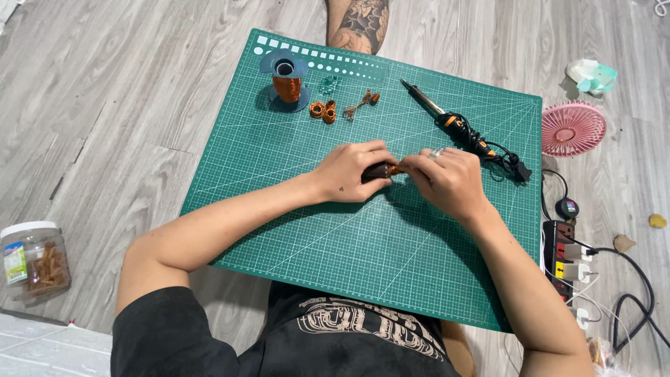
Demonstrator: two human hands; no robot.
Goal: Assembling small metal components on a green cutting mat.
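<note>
One green cutting mat lies on the grey plank floor, and on it sit one spool of copper wire standing upright near the far edge, two small copper coils touching each other just right of the spool, one twisted bit of copper wire beside those, and one soldering iron lying slantwise with its black cord trailing toward the mat's right edge. Both hands meet near the middle of the mat. The left hand is curled closed around a dark, stubby cylinder — only its end shows past the fingers — and rests on the mat. The right hand has its fingers drawn together at the cylinder's right end, pinching a short piece of copper wire there; a ring shows on one finger. Whether the wire is wound on the cylinder or only held against it cannot be told. Off the mat there are one pink round fan to the right, one power strip with plugs and cables below it, and one clear lidded jar at the left — each well apart from the hands.
</note>
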